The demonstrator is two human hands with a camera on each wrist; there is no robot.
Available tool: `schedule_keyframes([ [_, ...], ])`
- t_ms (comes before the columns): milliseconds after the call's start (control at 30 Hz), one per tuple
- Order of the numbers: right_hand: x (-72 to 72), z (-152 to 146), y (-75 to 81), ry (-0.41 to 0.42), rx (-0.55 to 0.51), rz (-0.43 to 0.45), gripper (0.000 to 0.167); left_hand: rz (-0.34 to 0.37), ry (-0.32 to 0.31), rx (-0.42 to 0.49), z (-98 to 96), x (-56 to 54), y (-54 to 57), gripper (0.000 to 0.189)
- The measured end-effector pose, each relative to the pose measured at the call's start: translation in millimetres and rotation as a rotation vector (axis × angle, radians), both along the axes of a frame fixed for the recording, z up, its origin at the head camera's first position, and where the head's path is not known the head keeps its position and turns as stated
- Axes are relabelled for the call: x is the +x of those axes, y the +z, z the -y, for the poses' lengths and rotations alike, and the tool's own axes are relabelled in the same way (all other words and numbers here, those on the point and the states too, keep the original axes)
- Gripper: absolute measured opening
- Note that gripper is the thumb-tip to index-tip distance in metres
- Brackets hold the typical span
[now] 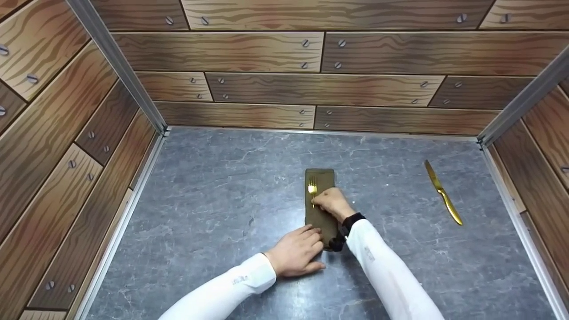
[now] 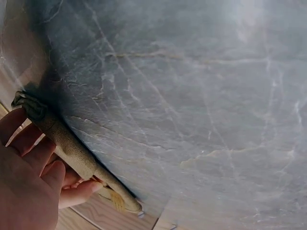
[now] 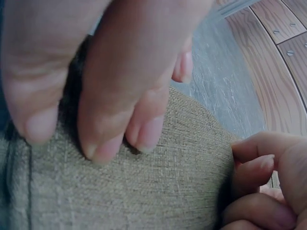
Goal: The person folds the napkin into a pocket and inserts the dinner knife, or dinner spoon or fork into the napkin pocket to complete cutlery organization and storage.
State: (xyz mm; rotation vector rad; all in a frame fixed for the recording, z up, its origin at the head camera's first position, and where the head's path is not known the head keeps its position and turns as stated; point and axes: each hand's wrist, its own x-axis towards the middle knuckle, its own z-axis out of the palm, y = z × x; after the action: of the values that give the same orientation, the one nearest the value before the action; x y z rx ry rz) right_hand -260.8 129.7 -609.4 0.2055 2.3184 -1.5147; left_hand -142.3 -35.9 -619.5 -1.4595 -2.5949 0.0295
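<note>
My right hand (image 1: 333,202) pinches the handle of a gold fork (image 1: 313,186), whose tines point away from me. The fork overlaps the left side of a folded olive-brown cloth napkin (image 1: 321,175), near its far end. My left hand (image 1: 295,251) rests at the napkin's near left edge, fingers stretched toward it. In the right wrist view, fingertips (image 3: 103,153) press on the woven cloth (image 3: 158,187). The left wrist view shows the fork's tines (image 2: 116,199) beside the cloth's far end; the lower handle is hidden under my right fingers.
A gold knife (image 1: 443,195) lies apart on the right side of the grey marbled surface (image 1: 213,191), blade tip pointing away. Wood-patterned walls (image 1: 266,86) close off the back and both sides, with metal edging (image 1: 120,213) along their base.
</note>
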Motion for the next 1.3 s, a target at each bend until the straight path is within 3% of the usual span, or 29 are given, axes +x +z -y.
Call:
schedule_keyframes([
  [200, 1.7, -1, 1.9, 0.054, 0.085, -0.038, 0.029, 0.059, 0.011, 0.011, 2.6, -0.1, -2.5, 0.050],
  [367, 1.6, -1, 2.5, 0.081, 0.238, -0.052, 0.030, 0.101, 0.020, 0.024, 3.3, -0.5, -4.6, 0.051],
  [500, 0.6, -1, 3.1, 0.089, 0.301, -0.065, 0.030, 0.126, 0.023, 0.030, 4.3, -0.9, -6.2, 0.061],
  [900, -0.7, -4, 1.2, 0.140, 0.192, -0.054, 0.031, 0.120, -0.008, -0.083, 13.6, 3.6, -13.2, 0.077],
  [1167, 1.7, -4, 0.7, 0.130, 0.183, -0.100, 0.026, 0.139, -0.002, -0.065, 13.4, 1.6, -10.3, 0.073],
  [1300, 6.1, -9, -3.0, 0.119, 0.079, -0.141, 0.023, 0.138, 0.007, -0.069, 11.6, 1.2, -6.4, 0.070],
])
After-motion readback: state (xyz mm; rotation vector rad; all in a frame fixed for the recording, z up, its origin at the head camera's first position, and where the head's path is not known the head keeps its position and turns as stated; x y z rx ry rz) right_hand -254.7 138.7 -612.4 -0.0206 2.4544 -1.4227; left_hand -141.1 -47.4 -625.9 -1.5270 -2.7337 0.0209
